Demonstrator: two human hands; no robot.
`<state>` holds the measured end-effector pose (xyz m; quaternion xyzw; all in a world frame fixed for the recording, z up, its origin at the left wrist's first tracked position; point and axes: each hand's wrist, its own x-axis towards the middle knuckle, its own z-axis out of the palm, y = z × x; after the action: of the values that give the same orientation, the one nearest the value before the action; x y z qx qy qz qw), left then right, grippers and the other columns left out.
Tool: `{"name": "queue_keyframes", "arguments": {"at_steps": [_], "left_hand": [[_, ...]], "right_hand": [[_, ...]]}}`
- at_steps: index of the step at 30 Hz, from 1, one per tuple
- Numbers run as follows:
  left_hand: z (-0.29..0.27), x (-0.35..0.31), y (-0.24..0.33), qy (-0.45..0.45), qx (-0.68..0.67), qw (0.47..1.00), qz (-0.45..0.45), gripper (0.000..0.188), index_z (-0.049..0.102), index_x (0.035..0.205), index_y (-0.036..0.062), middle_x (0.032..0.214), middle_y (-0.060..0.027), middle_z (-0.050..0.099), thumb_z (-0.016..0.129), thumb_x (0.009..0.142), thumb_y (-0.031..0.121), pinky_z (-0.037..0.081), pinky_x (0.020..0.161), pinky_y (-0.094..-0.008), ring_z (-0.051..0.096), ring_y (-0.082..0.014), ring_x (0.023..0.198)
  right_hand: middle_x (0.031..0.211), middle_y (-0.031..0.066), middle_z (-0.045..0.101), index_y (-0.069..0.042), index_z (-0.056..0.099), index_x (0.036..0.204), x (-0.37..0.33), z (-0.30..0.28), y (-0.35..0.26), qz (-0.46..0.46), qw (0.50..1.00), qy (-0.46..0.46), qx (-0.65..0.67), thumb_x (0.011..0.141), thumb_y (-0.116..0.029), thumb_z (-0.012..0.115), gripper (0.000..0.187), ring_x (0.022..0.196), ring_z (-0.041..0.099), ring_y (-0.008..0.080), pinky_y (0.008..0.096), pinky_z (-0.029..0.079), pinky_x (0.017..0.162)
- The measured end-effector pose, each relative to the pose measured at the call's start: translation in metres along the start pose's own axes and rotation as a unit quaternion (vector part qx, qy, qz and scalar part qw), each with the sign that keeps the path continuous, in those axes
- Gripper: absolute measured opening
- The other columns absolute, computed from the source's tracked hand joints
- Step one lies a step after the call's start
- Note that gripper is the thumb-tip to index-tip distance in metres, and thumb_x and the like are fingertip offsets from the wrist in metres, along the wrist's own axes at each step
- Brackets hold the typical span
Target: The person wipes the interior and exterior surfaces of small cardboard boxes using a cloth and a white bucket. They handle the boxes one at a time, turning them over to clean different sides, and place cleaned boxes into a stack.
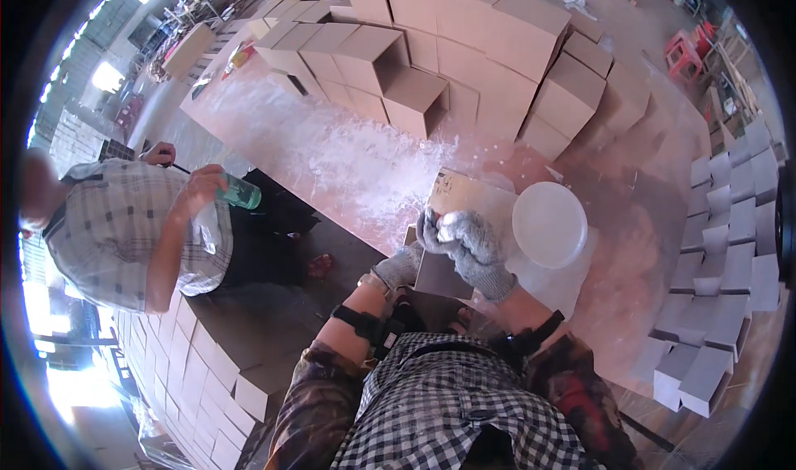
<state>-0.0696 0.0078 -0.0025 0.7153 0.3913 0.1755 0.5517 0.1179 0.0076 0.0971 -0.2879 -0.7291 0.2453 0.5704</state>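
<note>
Both my hands wear grey knit gloves and meet over the near edge of the work table. My left hand (401,264) is at the left side of a small brown cardboard box (441,274) and grips it; most of its fingers are hidden. Above the box, my right hand (474,250) is closed with fingers curled; what they hold, if anything, cannot be made out. Just beyond lies a cardboard sheet (461,189) with handwriting on it. A round white bucket or lid (550,224) stands to the right of my right hand.
White powder coats the reddish table (323,138). Stacked brown boxes (464,30) stand along its far side, and rows of open boxes (730,263) on the right. At left a person (141,229) holds a green bottle (240,193). More stacked boxes (182,354) stand at lower left.
</note>
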Motion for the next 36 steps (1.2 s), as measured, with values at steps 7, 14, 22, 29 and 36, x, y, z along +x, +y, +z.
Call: {"name": "queue_keyframes", "arguments": {"at_steps": [7,14,22,29,36], "left_hand": [[-0.001,-0.008,-0.024,-0.030,0.054,0.998,0.007,0.042,0.058,0.121,0.0044,0.116,-0.0111,0.064,0.066,0.086,0.025,0.047,0.093,-0.0318,0.059,-0.0227,0.107],[0.014,0.011,-0.025,0.003,-0.100,0.995,0.027,0.041,0.061,0.119,0.0048,0.115,-0.0102,0.064,0.069,0.085,0.026,0.047,0.093,-0.0328,0.059,-0.0218,0.109],[0.005,0.002,0.002,0.002,0.016,1.000,0.005,0.043,0.059,0.120,0.0056,0.117,-0.0111,0.063,0.069,0.084,0.026,0.046,0.093,-0.0331,0.058,-0.0222,0.110],[0.003,-0.008,0.015,0.008,0.181,0.983,0.002,0.045,0.058,0.122,0.0065,0.119,-0.0120,0.062,0.070,0.083,0.026,0.046,0.094,-0.0333,0.057,-0.0227,0.112],[0.008,0.003,0.032,0.021,0.028,0.997,-0.073,0.043,0.061,0.118,0.0065,0.119,-0.0130,0.061,0.070,0.081,0.027,0.048,0.091,-0.0342,0.058,-0.0266,0.110]], "right_hand": [[0.105,0.0111,0.065,-0.009,0.063,0.100,-0.074,-0.018,-0.043,0.020,0.973,-0.221,-0.068,0.071,-0.007,0.071,0.030,0.095,0.065,0.0298,0.0395,0.051,0.084],[0.092,0.0124,0.063,-0.004,0.060,0.095,-0.034,-0.002,0.018,0.042,0.992,-0.118,-0.033,0.079,-0.003,0.065,0.017,0.092,0.064,0.0276,0.0370,0.053,0.081],[0.093,0.0114,0.063,-0.003,0.060,0.088,-0.002,0.003,-0.020,0.024,0.999,-0.024,-0.003,0.072,0.008,0.065,0.020,0.090,0.062,0.0274,0.0362,0.049,0.079],[0.096,0.0129,0.063,-0.003,0.060,0.091,-0.060,-0.022,-0.071,0.027,0.988,-0.149,0.035,0.072,0.005,0.067,0.022,0.094,0.063,0.0297,0.0375,0.051,0.082],[0.099,0.0081,0.059,-0.001,0.054,0.094,-0.036,-0.044,-0.045,0.270,0.920,0.108,0.262,0.080,0.010,0.061,0.020,0.093,0.060,0.0166,0.0311,0.052,0.081]]}}
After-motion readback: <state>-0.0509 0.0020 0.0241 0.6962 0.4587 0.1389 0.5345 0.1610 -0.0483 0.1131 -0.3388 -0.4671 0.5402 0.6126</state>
